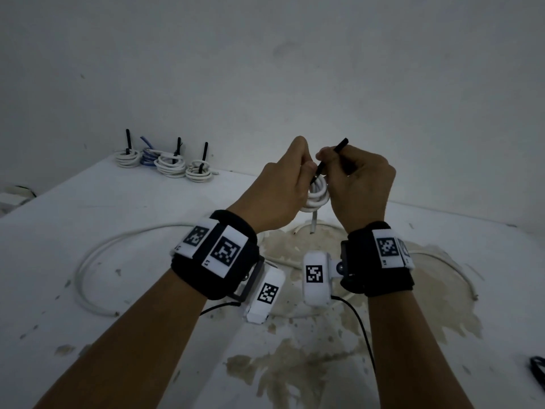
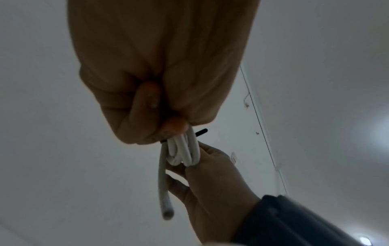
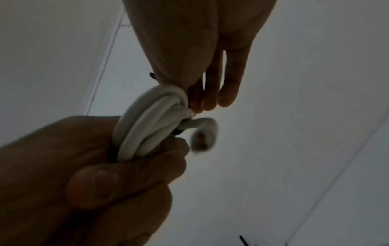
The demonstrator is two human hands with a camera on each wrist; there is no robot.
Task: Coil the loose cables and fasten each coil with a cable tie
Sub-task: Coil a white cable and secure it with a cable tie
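**Tie going on the fifth coil**

Fastening step. Left hand (image 1: 275, 187) grips a small white coil (image 1: 317, 196) in the air above the middle of the desk (image 1: 88, 208); right hand (image 1: 358, 184) pinches a black cable tie (image 1: 330, 160) threaded at the coil. The tie's long axis slants, free end pointing up and toward the far right corner. The coil's loose end hangs down. Next, likely: feed the tail through the head and pull snug. Four tied coils (image 1: 165, 163) sit at the far left corner; a loose cable (image 1: 88, 261) lies on the near left.

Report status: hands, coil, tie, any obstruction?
Left hand grips white coil. Right hand pinches black cable tie at the coil. Four tied coils at table's back. Nothing obstructing.
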